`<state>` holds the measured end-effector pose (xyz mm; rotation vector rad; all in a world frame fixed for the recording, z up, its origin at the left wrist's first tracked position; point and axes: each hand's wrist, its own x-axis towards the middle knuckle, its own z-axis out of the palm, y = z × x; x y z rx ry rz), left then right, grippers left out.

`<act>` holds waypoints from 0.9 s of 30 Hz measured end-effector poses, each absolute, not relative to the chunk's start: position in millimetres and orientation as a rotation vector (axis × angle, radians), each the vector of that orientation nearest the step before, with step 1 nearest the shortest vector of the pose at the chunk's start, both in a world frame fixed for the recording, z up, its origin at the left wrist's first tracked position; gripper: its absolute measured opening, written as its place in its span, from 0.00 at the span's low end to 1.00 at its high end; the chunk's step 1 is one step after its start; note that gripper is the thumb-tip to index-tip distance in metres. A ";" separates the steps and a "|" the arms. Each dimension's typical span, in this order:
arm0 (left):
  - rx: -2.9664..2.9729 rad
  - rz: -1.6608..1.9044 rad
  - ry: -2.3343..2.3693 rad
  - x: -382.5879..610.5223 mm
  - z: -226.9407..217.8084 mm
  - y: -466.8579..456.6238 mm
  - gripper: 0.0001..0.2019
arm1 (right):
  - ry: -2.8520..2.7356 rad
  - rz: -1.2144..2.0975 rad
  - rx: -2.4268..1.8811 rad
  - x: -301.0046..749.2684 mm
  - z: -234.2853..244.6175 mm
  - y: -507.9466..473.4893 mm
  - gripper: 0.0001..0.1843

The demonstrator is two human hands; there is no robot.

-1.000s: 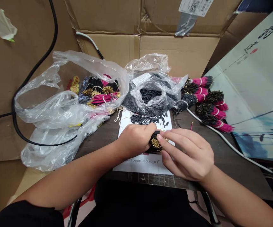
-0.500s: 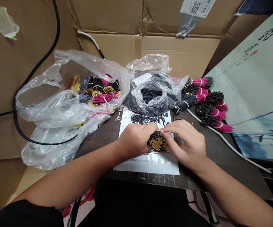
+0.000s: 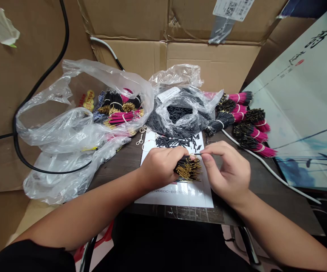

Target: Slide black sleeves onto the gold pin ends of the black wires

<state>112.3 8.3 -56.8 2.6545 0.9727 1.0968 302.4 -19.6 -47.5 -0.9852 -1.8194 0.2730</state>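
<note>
My left hand (image 3: 160,166) is wrapped round a bundle of black wires with gold terminals (image 3: 188,169), whose gold ends fan out to the right. Between the thumb and forefinger of my right hand (image 3: 230,172) is a short black sleeve (image 3: 198,154), level with the top of the bundle. Its left end meets a gold terminal near my left thumb; how far the two overlap is too small to tell. Under my hands lies a white printed sheet (image 3: 175,198). Loose black sleeves (image 3: 170,142) are scattered over its far part.
Behind the sheet stands a clear bag (image 3: 163,126) full of black sleeves. Another plastic bag (image 3: 75,128) at left holds banded wire bundles (image 3: 124,118). More pink and black bundles (image 3: 255,133) lie at right by a white cable (image 3: 282,177). Cardboard (image 3: 214,64) walls the back.
My right hand has drawn slightly right from the bundle, and the black sleeve in its pinch now shows. My left hand keeps its hold on the wires. The view has shifted slightly.
</note>
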 end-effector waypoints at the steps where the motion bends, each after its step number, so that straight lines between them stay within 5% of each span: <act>1: 2.683 1.069 0.995 112.6 -56.8 8.5 0.10 | -1.821 0.237 -0.958 302.7 -46.7 -21.1 0.11; 27: 2.818 0.753 1.232 113.8 -63.1 11.6 0.07 | -2.087 0.011 -0.863 306.8 -39.0 -26.1 0.13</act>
